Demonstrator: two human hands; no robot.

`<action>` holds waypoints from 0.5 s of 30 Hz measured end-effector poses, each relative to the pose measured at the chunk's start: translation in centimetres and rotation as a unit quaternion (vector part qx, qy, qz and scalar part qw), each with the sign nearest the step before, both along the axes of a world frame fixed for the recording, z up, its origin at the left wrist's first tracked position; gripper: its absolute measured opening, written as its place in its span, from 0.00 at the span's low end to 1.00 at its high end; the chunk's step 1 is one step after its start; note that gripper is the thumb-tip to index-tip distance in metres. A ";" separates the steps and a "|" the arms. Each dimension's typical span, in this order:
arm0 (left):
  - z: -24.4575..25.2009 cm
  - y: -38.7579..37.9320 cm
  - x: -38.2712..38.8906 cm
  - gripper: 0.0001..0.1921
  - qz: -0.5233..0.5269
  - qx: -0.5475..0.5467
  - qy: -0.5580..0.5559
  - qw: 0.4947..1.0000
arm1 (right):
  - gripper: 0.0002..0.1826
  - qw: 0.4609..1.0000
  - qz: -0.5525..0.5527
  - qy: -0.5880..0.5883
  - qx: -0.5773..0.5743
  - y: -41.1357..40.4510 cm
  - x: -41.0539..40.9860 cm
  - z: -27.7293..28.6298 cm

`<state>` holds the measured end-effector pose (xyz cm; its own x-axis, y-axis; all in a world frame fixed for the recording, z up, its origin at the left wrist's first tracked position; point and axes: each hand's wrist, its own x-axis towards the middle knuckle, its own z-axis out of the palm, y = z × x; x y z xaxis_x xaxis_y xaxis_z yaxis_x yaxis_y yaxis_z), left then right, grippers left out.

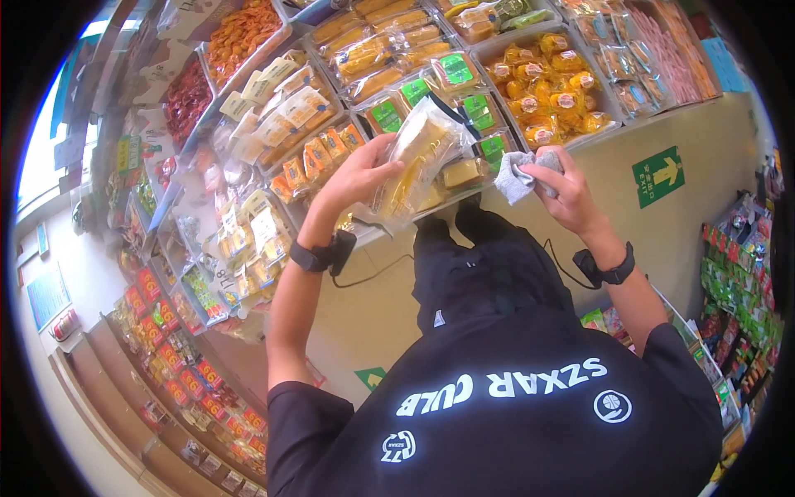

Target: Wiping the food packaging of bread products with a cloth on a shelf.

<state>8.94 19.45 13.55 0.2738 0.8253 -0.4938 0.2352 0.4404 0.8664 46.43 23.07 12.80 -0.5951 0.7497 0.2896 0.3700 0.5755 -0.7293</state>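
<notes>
My left hand (pixel 359 177) grips one side of a clear plastic package (pixel 428 144) of long yellow pastry, which is tilted above the front of a display bin. Bunched in my right hand (pixel 570 194) is a grey cloth (pixel 515 179), in front of the bin's right corner. Beneath and behind the package lie green-labelled packs of cake (pixel 478 112), partly covered by it. Small orange-wrapped snacks (pixel 320 155) sit just beyond my left hand.
Yellow-wrapped round snacks (pixel 546 87) fill a bin at the right. Packaged bread (pixel 282 121) stands in the bins at the left. A green exit sign (pixel 658 176) is on the floor. Shelves of packets (pixel 742 273) rise at far right. Cables hang from both wristbands.
</notes>
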 end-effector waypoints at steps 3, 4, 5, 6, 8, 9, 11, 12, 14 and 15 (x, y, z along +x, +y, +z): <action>-1.4 1.3 -0.4 0.31 -0.060 0.005 0.088 0.994 | 0.24 1.000 0.001 0.005 -0.010 0.3 0.0 -0.1; -2.5 1.2 -0.5 0.31 -0.058 0.005 0.088 0.994 | 0.24 1.000 0.003 0.005 -0.011 0.4 -0.1 -0.1; -3.7 1.0 -0.5 0.28 -0.081 0.110 0.149 0.979 | 0.24 1.000 0.009 0.009 -0.016 0.4 -0.2 -0.2; -4.0 1.2 -0.1 0.26 -0.105 0.213 0.204 0.950 | 0.24 1.000 0.011 0.010 -0.021 0.4 -0.1 -0.2; -4.4 1.3 0.1 0.23 -0.113 0.238 0.256 0.930 | 0.24 1.000 0.011 0.008 -0.018 0.6 0.1 -0.4; -4.3 1.5 0.2 0.20 -0.122 0.262 0.307 0.907 | 0.24 1.000 0.008 0.006 -0.014 0.6 0.2 -0.6; -4.0 1.2 0.9 0.17 -0.102 0.275 0.326 0.899 | 0.24 1.000 0.006 0.003 -0.016 0.6 0.4 -0.9; -3.8 1.1 1.0 0.18 -0.089 0.281 0.339 0.893 | 0.25 1.000 0.005 0.000 -0.016 0.7 0.5 -1.0; -3.6 0.7 1.3 0.18 -0.074 0.286 0.353 0.888 | 0.25 1.000 0.005 0.003 -0.019 0.8 0.5 -1.0; -3.1 0.5 1.7 0.18 -0.070 0.290 0.364 0.882 | 0.25 1.000 0.004 0.006 -0.022 0.8 0.5 -1.1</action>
<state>10.60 19.95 10.40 0.1771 0.9804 -0.0864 0.8398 -0.1047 0.5327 46.89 23.88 11.72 -0.5980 0.7567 0.2643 0.3563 0.5463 -0.7580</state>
